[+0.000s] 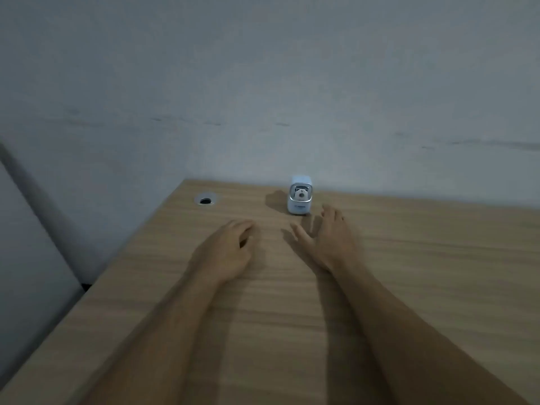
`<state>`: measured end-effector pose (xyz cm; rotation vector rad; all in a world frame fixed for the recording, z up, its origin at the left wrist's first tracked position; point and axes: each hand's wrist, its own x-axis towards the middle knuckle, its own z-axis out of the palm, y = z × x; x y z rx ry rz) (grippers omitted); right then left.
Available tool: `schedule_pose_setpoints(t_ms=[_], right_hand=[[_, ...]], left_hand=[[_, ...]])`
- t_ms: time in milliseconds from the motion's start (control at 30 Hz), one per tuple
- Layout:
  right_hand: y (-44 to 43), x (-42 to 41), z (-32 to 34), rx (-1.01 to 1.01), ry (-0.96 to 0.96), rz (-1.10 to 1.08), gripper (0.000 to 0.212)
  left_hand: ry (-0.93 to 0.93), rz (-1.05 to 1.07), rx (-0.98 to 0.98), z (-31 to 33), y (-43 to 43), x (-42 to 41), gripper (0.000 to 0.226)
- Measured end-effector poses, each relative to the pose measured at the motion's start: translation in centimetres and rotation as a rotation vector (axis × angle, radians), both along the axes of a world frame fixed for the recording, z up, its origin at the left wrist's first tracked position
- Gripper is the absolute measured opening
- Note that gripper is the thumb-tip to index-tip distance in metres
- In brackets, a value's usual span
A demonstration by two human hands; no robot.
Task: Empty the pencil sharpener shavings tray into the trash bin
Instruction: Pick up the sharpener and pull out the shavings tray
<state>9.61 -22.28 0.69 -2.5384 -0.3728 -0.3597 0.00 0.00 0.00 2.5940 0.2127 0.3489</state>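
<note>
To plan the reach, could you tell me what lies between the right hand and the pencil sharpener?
Only bare desk, seen in the head view.

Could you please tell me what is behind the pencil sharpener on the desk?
Directly behind the pencil sharpener is the plain grey wall; it stands near the back edge of the wooden desk. Whatever lies between its rear face and the wall is hidden.

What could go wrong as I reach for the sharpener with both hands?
1. The sharpener is small, upright and near the wall; the open right hand, already close, might knock it over before any grip.
2. Tipping it could spill shavings on the desk.
3. No trash bin is in view, so the tray may have to be carried out of frame, risking spills.
</note>
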Motion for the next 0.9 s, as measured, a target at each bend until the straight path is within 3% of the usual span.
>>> schedule_pose_setpoints(t_ms=[400, 567, 900], right_hand=[[4.1, 9.4, -0.7, 0.302, -0.03, 0.014, 0.063], [1.9, 6.1, -0.1, 0.478, 0.085, 0.112, 0.054], [-2.1, -6.2, 0.7, 0.51, 0.186, 0.412, 0.056]], left_hand=[[-0.083, 0.068, -0.199, 0.9, 0.1, 3.3, 0.037], [-0.231, 0.013, -0.417, 0.8, 0.2, 1.9, 0.033], [-0.204, -0.067, -0.557, 1.0, -3.3, -6.9, 0.023]])
